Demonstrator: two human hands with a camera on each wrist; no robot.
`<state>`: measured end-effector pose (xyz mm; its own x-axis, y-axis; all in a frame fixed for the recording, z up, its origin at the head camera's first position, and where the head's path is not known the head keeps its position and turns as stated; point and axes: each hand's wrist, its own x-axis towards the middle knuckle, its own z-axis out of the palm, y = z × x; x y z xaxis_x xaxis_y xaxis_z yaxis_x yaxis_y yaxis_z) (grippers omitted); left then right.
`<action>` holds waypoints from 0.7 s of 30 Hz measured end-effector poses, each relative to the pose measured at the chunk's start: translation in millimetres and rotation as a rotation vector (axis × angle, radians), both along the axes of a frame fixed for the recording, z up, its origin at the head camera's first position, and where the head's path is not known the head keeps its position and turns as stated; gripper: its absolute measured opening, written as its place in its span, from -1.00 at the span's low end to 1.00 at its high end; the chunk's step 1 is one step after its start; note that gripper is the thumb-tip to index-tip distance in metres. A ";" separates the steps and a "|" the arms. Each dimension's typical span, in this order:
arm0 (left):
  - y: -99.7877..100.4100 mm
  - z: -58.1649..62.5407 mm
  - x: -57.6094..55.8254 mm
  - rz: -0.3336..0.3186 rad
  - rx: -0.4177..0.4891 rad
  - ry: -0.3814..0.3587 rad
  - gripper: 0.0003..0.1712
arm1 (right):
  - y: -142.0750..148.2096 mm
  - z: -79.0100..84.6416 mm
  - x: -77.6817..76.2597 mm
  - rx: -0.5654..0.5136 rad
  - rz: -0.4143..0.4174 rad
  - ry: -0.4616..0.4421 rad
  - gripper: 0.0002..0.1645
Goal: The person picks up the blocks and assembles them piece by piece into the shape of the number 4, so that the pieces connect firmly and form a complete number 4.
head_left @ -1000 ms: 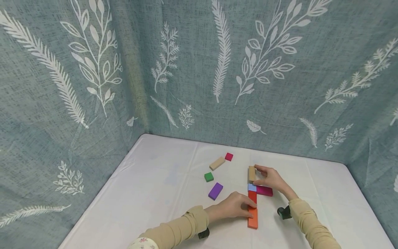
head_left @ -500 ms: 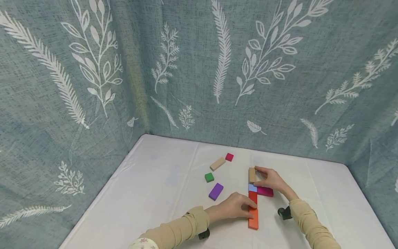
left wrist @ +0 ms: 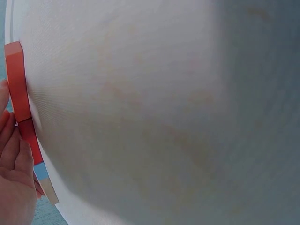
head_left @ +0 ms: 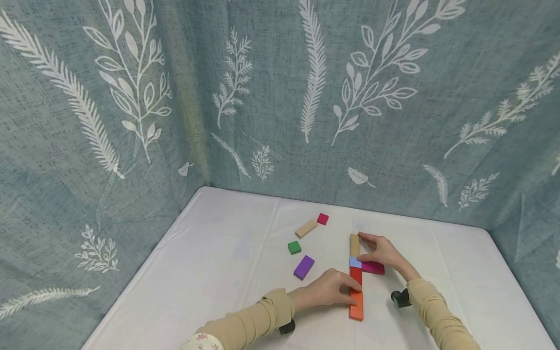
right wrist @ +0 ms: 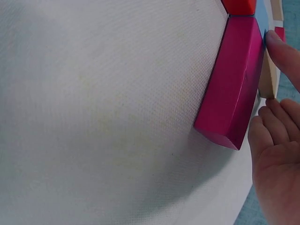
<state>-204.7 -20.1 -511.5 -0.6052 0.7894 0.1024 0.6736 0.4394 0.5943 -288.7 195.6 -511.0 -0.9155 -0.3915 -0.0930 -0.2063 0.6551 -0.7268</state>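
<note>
- Head view: two hands reach over a white-covered tabletop (head_left: 218,253) to a row of blocks lying end to end, running away from the person.
- From near to far I see the orange block (head_left: 356,312), the red block (head_left: 356,275), the light blue block (head_left: 355,262) and the plain wooden block (head_left: 354,246). The magenta block (head_left: 374,268) juts out to the right, its end against the light blue one.
- Left hand (head_left: 323,290): half open, fingers bent, thumb at the orange block and a finger across the red one near their seam — whether it pinches either, I can't tell.
- Right hand (head_left: 381,253): part open, holding the plain wooden block lengthwise — thumb by its light blue end, fingertips at its far end.
- Left of the row, well apart from it, lie the purple block (head_left: 304,267), the green block (head_left: 294,247) and the loose wooden block (head_left: 306,228), with the small crimson block (head_left: 323,218) near its far end.
- Both arms wear tan sleeves (head_left: 249,318); behind the tabletop hangs blue-green cloth (head_left: 275,97) printed with white leaf sprays.
</note>
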 end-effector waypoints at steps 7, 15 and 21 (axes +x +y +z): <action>0.1 0.3 -0.1 0.010 -0.006 -0.027 -0.61 | 0.5 -2.4 -0.5 -0.007 -0.004 -0.010 -0.06; -0.5 -1.6 0.1 0.008 -0.007 -0.028 -0.61 | 0.4 -2.4 0.8 -0.010 -0.006 -0.017 -0.06; -0.4 -2.4 0.0 0.011 -0.008 -0.029 -0.61 | -0.6 -1.0 1.8 -0.004 -0.015 -0.023 -0.06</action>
